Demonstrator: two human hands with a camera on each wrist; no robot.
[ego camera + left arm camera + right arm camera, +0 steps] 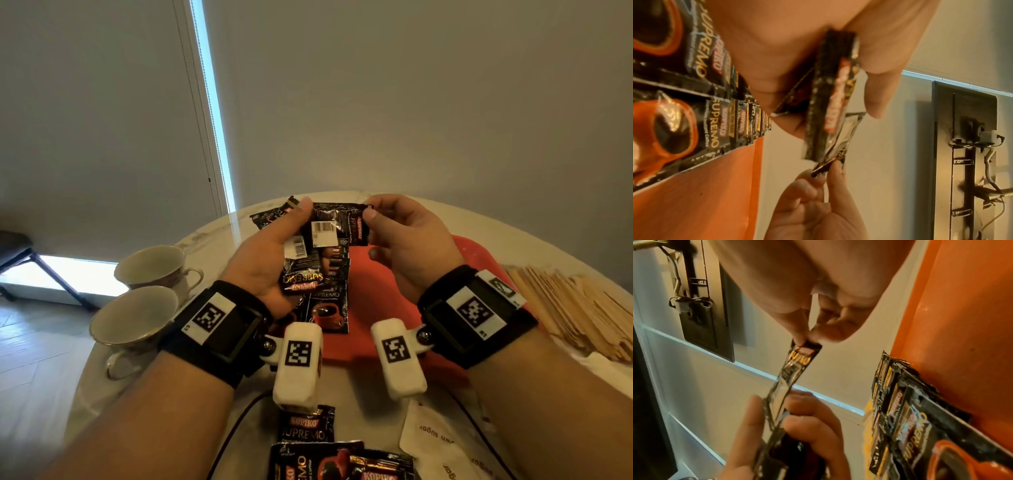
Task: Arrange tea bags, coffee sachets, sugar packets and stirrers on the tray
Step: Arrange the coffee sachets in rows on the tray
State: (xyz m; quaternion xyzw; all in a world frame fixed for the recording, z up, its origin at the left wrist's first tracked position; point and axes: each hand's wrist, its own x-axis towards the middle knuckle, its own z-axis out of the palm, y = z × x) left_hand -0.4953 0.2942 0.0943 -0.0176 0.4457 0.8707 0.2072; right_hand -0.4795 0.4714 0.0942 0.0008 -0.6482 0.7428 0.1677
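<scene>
Coffee sachets [301,260] sit bunched in my left hand [270,260] above the red tray [479,260], where others already lie in a row. My right hand [407,240] pinches the top sachet [342,222] by its corner, probably to peel one off for the row.

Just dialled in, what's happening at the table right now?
A person is sorting coffee sachets over a red tray. The left hand grips a small bunch of sachets, and the right hand pinches the corner of one sachet from that bunch. A row of sachets already lies on the tray. More sachets, a sugar packet, wooden stirrers and two cups sit on the table around it.
</scene>
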